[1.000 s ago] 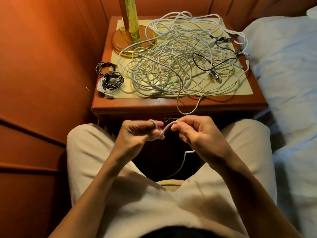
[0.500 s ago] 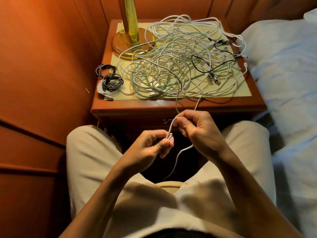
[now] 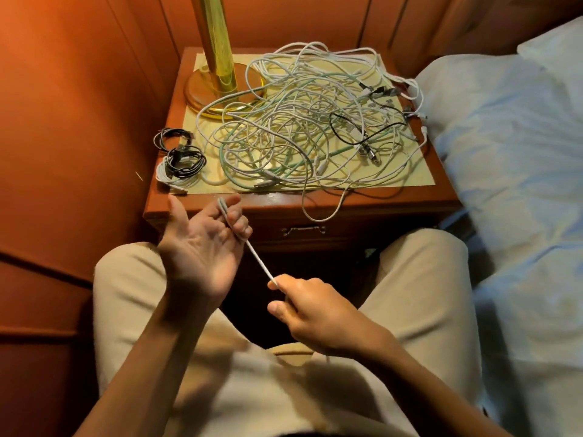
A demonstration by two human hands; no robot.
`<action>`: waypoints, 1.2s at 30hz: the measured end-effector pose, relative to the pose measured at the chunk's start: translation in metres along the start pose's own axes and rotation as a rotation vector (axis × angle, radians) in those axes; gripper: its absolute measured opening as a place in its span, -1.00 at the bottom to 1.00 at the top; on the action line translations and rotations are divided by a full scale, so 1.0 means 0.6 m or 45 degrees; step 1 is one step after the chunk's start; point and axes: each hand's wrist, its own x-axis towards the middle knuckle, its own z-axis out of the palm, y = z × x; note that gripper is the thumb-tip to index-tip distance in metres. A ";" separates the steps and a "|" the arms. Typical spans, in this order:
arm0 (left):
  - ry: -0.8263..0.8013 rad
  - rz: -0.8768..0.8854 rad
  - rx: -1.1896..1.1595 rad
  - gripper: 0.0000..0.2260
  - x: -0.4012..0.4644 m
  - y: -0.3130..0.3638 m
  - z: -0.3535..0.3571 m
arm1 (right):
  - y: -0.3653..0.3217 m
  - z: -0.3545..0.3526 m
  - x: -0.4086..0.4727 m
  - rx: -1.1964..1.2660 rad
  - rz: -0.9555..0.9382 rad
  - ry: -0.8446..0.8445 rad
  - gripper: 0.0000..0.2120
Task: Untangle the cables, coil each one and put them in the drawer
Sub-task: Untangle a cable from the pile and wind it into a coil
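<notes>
Nightstand (image 3: 202,212); cable (image 3: 257,260) between 2 hands.

A wooden nightstand's tabletop (image 3: 284,201) carries a pale yellow mat (image 3: 419,178). On the mat's far left stands a brass lamp (image 3: 217,74) on a round base. A big tangle of cables (image 3: 303,127), mostly white with some green and black, covers most of the mat, one loop hanging over the front edge. At the left edge lie small coiled cables (image 3: 179,159), black on white.
</notes>
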 end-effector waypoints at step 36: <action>0.316 0.575 0.567 -0.79 0.018 0.029 0.000 | -0.012 -0.040 -0.017 0.475 -0.286 0.038 -0.78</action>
